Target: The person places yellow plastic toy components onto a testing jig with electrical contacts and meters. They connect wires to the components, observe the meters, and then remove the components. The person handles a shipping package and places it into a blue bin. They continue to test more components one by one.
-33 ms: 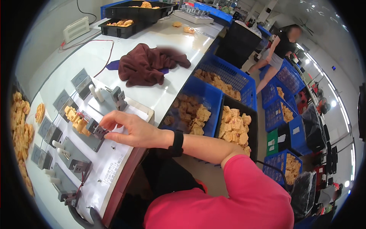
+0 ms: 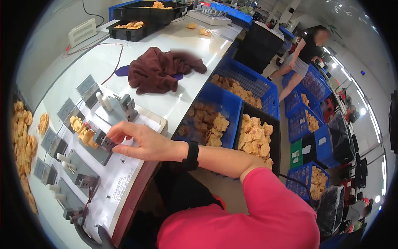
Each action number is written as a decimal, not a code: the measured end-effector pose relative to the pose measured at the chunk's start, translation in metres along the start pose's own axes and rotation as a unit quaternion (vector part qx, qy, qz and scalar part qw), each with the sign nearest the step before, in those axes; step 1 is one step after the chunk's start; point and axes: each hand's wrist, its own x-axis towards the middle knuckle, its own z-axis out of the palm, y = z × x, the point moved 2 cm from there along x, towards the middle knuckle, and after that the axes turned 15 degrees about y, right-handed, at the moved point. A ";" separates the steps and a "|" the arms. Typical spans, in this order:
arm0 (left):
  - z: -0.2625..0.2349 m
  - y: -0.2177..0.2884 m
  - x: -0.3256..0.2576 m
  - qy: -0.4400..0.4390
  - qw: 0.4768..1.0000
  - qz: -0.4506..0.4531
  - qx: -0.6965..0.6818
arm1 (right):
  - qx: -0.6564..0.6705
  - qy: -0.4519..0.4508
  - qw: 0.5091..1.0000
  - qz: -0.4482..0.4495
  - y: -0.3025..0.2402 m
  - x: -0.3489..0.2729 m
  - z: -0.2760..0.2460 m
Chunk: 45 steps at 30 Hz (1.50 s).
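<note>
My right hand (image 2: 139,141), bare with a black band at the wrist, has its thumb and curled fingers at a dark grey block (image 2: 102,140) on the end of a test fixture. On that fixture sits a yellow part (image 2: 85,132) with thin red wires, perhaps a small gear assembly. At the lower left, my left hand (image 2: 97,240) wears a black glove; its visible fingers are spread against the near corner of the white fixture board (image 2: 118,182). Other grey fixtures with white pegs (image 2: 78,168) stand in a row, each beside a small meter (image 2: 50,140).
A maroon cloth (image 2: 155,70) lies on the white table. Black trays (image 2: 130,31) of yellow parts stand at the back. More yellow parts fill a black bin (image 2: 255,139) and blue crates (image 2: 248,93) to my right. A person (image 2: 304,58) stands beyond the crates.
</note>
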 end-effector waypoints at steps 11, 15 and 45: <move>0.005 0.022 -0.002 -0.038 0.997 0.061 -0.017 | 0.036 0.027 0.999 0.003 -0.003 0.004 0.008; -0.009 -0.029 0.007 -0.038 0.999 -0.021 0.010 | 0.032 0.012 0.999 0.014 -0.002 0.006 0.011; -0.006 0.003 0.000 0.000 0.997 -0.070 0.031 | 0.042 -0.021 0.998 0.041 0.008 0.004 0.008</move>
